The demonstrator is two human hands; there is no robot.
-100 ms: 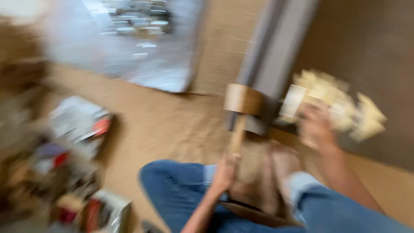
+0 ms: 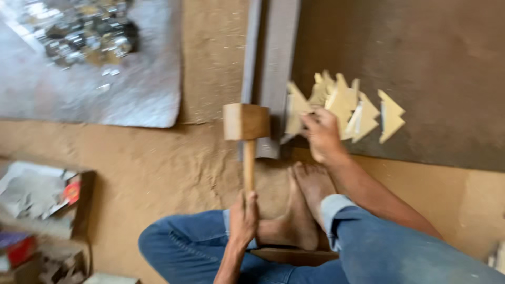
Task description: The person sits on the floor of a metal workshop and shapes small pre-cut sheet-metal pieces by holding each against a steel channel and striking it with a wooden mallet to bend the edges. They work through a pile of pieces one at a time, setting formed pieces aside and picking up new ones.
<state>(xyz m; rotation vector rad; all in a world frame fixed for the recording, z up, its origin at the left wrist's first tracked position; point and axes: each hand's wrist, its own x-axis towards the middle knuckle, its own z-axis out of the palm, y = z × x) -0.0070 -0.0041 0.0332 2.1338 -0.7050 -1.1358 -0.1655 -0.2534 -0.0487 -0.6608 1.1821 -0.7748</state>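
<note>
One wooden mallet (image 2: pixel 245 131) stands at the centre of the frame, its long handle running straight up and down the picture, the blocky head at the top, set crosswise and lying over the lower end of a grey metal bar (image 2: pixel 273 63). The left hand (image 2: pixel 243 216) is closed tight round the bottom of the handle. The right hand (image 2: pixel 322 135), right of the mallet head, is curled onto a cluster of pale triangular wooden pieces (image 2: pixel 344 105); roughly six or seven show, but blur prevents a sure count. Their points face mostly right and up, on a dark brown board (image 2: pixel 421 58). Two bare feet (image 2: pixel 302 202) rest below, between two blue-jeaned knees. A silvery sheet (image 2: pixel 105 94) carrying shiny metal parts (image 2: pixel 87 31) fills the upper left.
</note>
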